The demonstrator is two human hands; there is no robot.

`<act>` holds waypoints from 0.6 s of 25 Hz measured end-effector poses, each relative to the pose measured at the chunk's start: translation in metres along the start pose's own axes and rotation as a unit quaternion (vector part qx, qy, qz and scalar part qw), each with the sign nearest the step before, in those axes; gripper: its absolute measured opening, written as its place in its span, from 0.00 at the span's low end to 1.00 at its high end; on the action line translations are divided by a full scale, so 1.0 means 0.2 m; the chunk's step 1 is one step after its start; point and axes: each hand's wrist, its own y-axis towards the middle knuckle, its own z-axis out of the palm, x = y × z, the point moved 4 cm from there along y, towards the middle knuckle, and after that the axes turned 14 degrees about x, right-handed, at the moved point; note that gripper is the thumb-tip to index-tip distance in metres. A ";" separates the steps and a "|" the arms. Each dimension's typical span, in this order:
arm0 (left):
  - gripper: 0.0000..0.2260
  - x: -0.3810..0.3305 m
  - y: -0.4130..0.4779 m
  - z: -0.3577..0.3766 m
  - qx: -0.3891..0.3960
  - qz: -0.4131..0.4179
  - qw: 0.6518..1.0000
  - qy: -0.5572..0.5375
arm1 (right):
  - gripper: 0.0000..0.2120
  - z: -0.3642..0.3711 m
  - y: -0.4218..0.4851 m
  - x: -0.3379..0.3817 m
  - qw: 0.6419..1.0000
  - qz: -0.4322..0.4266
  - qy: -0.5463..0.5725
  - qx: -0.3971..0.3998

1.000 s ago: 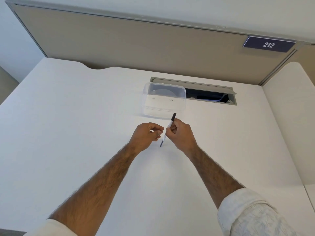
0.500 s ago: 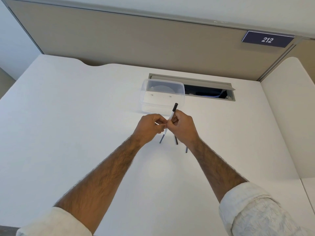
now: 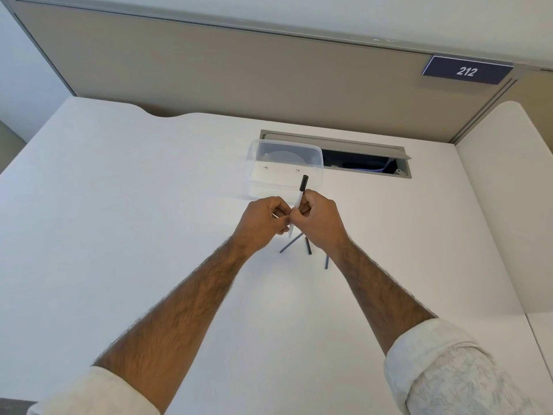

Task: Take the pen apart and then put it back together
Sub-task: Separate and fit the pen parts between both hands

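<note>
Above the middle of the white desk (image 3: 119, 235), both hands meet around a slim white pen with a black cap end (image 3: 300, 196). The right hand (image 3: 318, 218) is curled closed around the pen's barrel, so the black end sticks up and away past the knuckles, tilted slightly to the right. The left hand (image 3: 263, 223) presses in from the other side, its fingertips pinched together at the pen's lower half, touching the right hand's fingers; whether they grip the barrel itself or a small part of it cannot be told. The pen's white lower tip shows just below the two hands. On the desk beneath the hands lie three thin dark sticks: a grey-blue one (image 3: 289, 245) slanting down to the left, a short black one (image 3: 307, 246) nearly upright in the view, and another grey-blue piece (image 3: 326, 262) partly hidden by the right wrist. Just beyond the hands sits a clear plastic rectangular tub (image 3: 254, 163), and beside it on the right is a grey cable hatch (image 3: 374, 148) standing open in the desk, with a blue cable inside. A beige partition panel (image 3: 239, 70) runs along the back, bearing a dark sign marked 212 (image 3: 466, 70). Both forearms are bare, with pale rolled sleeves (image 3: 449, 369) near the elbows.
</note>
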 end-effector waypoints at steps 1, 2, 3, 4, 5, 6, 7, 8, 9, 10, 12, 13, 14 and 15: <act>0.02 0.00 0.00 0.00 0.001 -0.001 1.000 0.000 | 0.06 0.00 0.00 0.00 1.000 0.003 -0.001 0.003; 0.02 0.01 0.00 0.00 0.003 -0.003 1.000 0.001 | 0.06 0.01 0.00 0.00 1.000 0.004 0.000 0.005; 0.02 0.01 0.00 0.00 0.004 -0.004 1.000 0.001 | 0.06 0.02 0.00 -0.01 1.000 0.005 0.004 0.006; 0.02 0.01 0.00 0.00 0.004 -0.005 1.000 0.000 | 0.06 0.02 0.01 -0.01 1.000 0.006 0.008 0.006; 0.02 0.02 0.00 0.01 0.004 -0.007 1.000 -0.001 | 0.06 0.03 0.01 -0.02 1.000 0.008 0.012 0.008; 0.02 0.02 -0.01 0.01 0.004 -0.009 1.000 0.000 | 0.05 0.03 0.01 -0.03 1.000 0.012 0.015 0.010; 0.02 0.03 -0.01 0.01 0.003 -0.010 1.000 0.001 | 0.06 0.03 0.01 -0.04 1.000 0.015 0.016 0.015; 0.02 0.03 -0.01 0.01 0.003 -0.011 1.000 0.001 | 0.06 0.04 0.02 -0.04 0.999 0.018 0.018 0.022; 0.02 0.04 -0.01 0.01 0.002 -0.010 1.000 0.000 | 0.06 0.05 0.02 -0.05 0.999 0.019 0.022 0.028; 0.02 0.04 -0.02 0.01 0.002 -0.011 1.000 -0.003 | 0.05 0.06 0.03 -0.06 0.999 0.021 0.027 0.033; 0.02 0.06 -0.02 0.01 0.001 -0.014 1.000 -0.010 | 0.05 0.07 0.03 -0.08 0.998 0.027 0.051 0.040; 0.02 0.06 -0.03 0.01 0.000 -0.017 1.000 -0.012 | 0.04 0.08 0.03 -0.09 0.996 0.033 0.071 0.043; 0.02 0.07 -0.03 0.01 -0.001 -0.022 1.000 -0.013 | 0.04 0.09 0.02 -0.10 0.994 0.042 0.096 0.045; 0.02 0.08 -0.04 0.02 -0.002 -0.029 0.999 -0.018 | 0.04 0.11 0.01 -0.11 0.990 0.052 0.122 0.047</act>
